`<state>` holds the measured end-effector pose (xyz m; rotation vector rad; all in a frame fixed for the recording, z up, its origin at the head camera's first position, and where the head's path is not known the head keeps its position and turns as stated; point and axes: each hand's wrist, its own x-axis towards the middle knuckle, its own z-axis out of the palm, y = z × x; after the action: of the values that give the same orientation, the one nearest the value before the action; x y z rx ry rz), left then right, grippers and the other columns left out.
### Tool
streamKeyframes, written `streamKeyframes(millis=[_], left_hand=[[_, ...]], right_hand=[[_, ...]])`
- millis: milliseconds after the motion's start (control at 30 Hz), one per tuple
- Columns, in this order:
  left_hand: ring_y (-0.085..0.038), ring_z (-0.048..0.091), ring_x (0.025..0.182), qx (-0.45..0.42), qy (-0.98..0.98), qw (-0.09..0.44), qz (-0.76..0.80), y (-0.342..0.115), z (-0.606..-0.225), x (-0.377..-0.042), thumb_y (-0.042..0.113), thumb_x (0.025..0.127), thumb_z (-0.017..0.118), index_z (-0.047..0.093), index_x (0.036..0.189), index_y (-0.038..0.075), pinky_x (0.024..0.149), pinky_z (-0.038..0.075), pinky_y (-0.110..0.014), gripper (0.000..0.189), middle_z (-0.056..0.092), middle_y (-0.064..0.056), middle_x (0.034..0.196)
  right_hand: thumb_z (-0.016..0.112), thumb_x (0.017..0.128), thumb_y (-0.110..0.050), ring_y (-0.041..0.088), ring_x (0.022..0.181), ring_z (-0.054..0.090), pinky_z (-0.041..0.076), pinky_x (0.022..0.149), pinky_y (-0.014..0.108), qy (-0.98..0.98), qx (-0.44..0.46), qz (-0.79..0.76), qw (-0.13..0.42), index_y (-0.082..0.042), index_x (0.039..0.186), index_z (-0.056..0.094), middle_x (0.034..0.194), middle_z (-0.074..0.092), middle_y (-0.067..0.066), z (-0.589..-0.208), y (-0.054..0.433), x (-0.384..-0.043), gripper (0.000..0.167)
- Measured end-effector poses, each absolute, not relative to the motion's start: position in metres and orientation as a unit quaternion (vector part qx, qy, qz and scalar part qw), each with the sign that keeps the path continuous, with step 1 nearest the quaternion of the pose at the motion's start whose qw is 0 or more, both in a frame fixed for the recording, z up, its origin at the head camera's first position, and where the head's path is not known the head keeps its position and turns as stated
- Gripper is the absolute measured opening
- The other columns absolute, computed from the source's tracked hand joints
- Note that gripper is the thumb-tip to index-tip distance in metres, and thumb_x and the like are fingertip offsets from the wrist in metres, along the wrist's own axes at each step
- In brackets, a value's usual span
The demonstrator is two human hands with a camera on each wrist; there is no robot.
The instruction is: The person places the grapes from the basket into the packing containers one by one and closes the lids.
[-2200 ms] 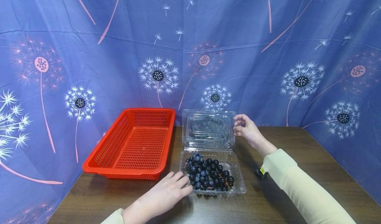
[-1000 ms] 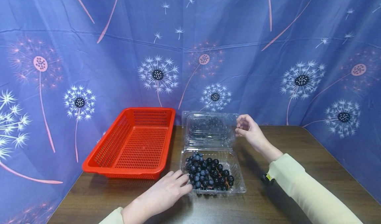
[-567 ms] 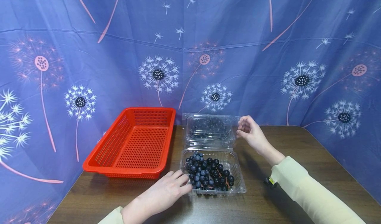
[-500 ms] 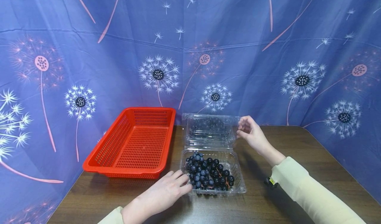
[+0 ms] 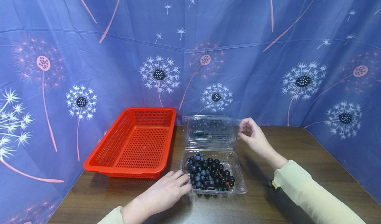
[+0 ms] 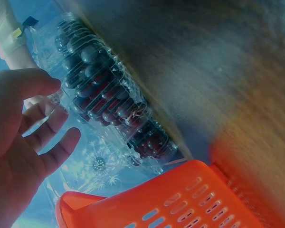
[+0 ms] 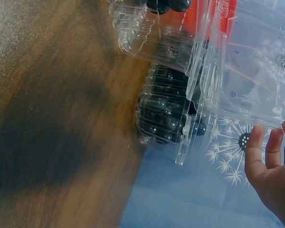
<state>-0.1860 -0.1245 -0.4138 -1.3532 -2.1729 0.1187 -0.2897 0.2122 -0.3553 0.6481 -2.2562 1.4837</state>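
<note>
A clear plastic clamshell box (image 5: pixel 242 186) stands on the table with black grapes (image 5: pixel 205 176) in its base. Its hinged lid (image 5: pixel 209 143) is raised at the back, tilted toward me. My right hand (image 5: pixel 254 138) pinches the lid's right edge between thumb and fingers; in the right wrist view the fingertips (image 7: pixel 256 130) meet that edge. At the front left corner of the base, my left hand (image 5: pixel 166 189) holds the rim, thumb in front and fingers bent along the side. The left wrist view shows the thumb (image 6: pixel 47 84) right at the rim.
A red plastic basket (image 5: pixel 89 166) with slotted walls stands to the left of the box. Behind the lid sits a second clear box of dark grapes (image 7: pixel 164 114), seen through the plastic. A blue dandelion-print cloth (image 5: pixel 259 95) hangs behind the wooden table (image 5: pixel 309 151).
My right hand has drawn the lid's upper edge forward and down, moving slightly to the right. My left hand, the box base and the basket have stayed put.
</note>
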Motion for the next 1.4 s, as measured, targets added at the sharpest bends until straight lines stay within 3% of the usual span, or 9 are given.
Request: streamKeyframes(millis=[233,400,633,733,833,1067,1233,1400], left_hand=[[-0.012,0.049,0.087,-0.506,-0.816,0.275,0.042,-0.125,-0.413,-0.186,0.015,0.074,0.067,0.058,0.092,0.025,0.066,0.038,-0.027,0.022,0.054,0.008,0.095],[-0.012,0.049,0.086,-0.508,-0.813,0.282,0.042,-0.125,-0.413,-0.186,0.015,0.073,0.068,0.058,0.091,0.025,0.066,0.038,-0.026,0.023,0.053,0.008,0.095],[-0.012,0.049,0.085,-0.51,-0.807,0.293,0.046,-0.124,-0.413,-0.186,0.016,0.073,0.067,0.058,0.09,0.025,0.066,0.037,-0.026,0.021,0.053,0.008,0.094],[-0.012,0.049,0.085,-0.512,-0.804,0.3,0.047,-0.125,-0.413,-0.186,0.017,0.074,0.066,0.058,0.089,0.025,0.066,0.038,-0.025,0.019,0.053,0.009,0.094],[-0.012,0.049,0.085,-0.512,-0.804,0.299,0.045,-0.125,-0.413,-0.186,0.016,0.075,0.065,0.058,0.089,0.025,0.066,0.038,-0.025,0.018,0.053,0.009,0.094],[-0.012,0.049,0.086,-0.51,-0.809,0.29,0.043,-0.125,-0.413,-0.185,0.017,0.075,0.066,0.058,0.09,0.024,0.065,0.037,-0.026,0.018,0.053,0.008,0.095],[-0.012,0.049,0.085,-0.512,-0.806,0.295,0.045,-0.125,-0.412,-0.185,0.017,0.075,0.066,0.058,0.09,0.025,0.064,0.037,-0.025,0.019,0.053,0.009,0.095],[-0.011,0.049,0.085,-0.515,-0.803,0.297,0.044,-0.125,-0.411,-0.185,0.016,0.075,0.064,0.058,0.09,0.025,0.064,0.036,-0.025,0.018,0.053,0.009,0.093]], right_hand=[[0.056,0.075,0.021,0.005,0.08,0.057,0.052,0.069,0.022,-0.804,0.23,0.513,0.193,0.011,0.097,0.044,0.084,0.051,0.004,-0.348,0.208,-0.278,0.027],[0.056,0.075,0.021,0.011,0.079,0.058,0.051,0.072,0.021,-0.805,0.234,0.507,0.199,0.011,0.095,0.044,0.084,0.052,0.014,-0.349,0.208,-0.275,0.026],[0.055,0.074,0.023,0.031,0.073,0.062,0.054,0.066,0.034,-0.796,0.248,0.515,0.197,0.011,0.093,0.043,0.082,0.052,0.02,-0.352,0.21,-0.273,0.026],[0.054,0.073,0.025,0.03,0.072,0.061,0.054,0.065,0.033,-0.79,0.257,0.519,0.203,0.011,0.092,0.043,0.081,0.052,0.021,-0.353,0.21,-0.272,0.026],[0.054,0.072,0.026,0.022,0.072,0.061,0.054,0.066,0.029,-0.781,0.267,0.526,0.206,0.011,0.091,0.043,0.081,0.051,0.023,-0.355,0.21,-0.271,0.026],[0.055,0.071,0.025,0.018,0.072,0.06,0.052,0.07,0.022,-0.778,0.278,0.521,0.214,0.009,0.09,0.045,0.079,0.053,0.011,-0.358,0.211,-0.267,0.027],[0.056,0.072,0.025,0.012,0.073,0.061,0.052,0.07,0.021,-0.776,0.279,0.525,0.211,0.008,0.089,0.045,0.08,0.055,0.014,-0.359,0.211,-0.264,0.027],[0.056,0.071,0.027,0.01,0.076,0.06,0.051,0.072,0.02,-0.772,0.287,0.524,0.218,0.008,0.088,0.045,0.085,0.056,-0.004,-0.361,0.212,-0.263,0.028]])
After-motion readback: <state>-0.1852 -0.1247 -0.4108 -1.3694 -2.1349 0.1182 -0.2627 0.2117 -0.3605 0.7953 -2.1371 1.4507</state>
